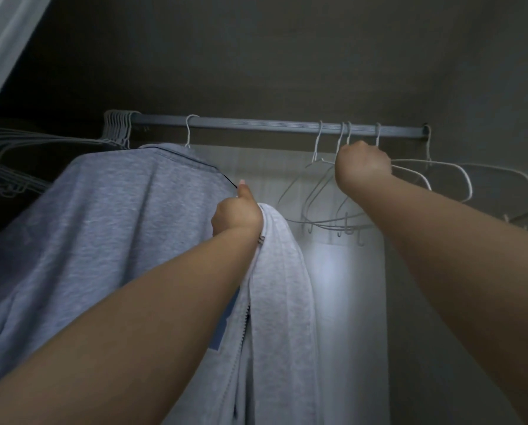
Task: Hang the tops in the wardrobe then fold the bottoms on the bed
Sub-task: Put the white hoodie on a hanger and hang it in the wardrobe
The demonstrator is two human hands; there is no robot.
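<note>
1. My left hand [236,214] grips a light grey zip-up top [282,289], held up below the wardrobe rail [256,124].
2. My right hand [362,164] is curled around an empty white hanger [416,171].
3. A grey shirt [118,216] hangs at left.

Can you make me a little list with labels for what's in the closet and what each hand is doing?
place: inside a wardrobe, looking up
rail: grey rod across the top
already hung: grey top on a white hanger
left hand: grips a light grey zip-up top
right hand: closed around an empty white hanger on the rail
spare hangers: a bunch pushed to the rail's left end, more beside the right hand
</note>
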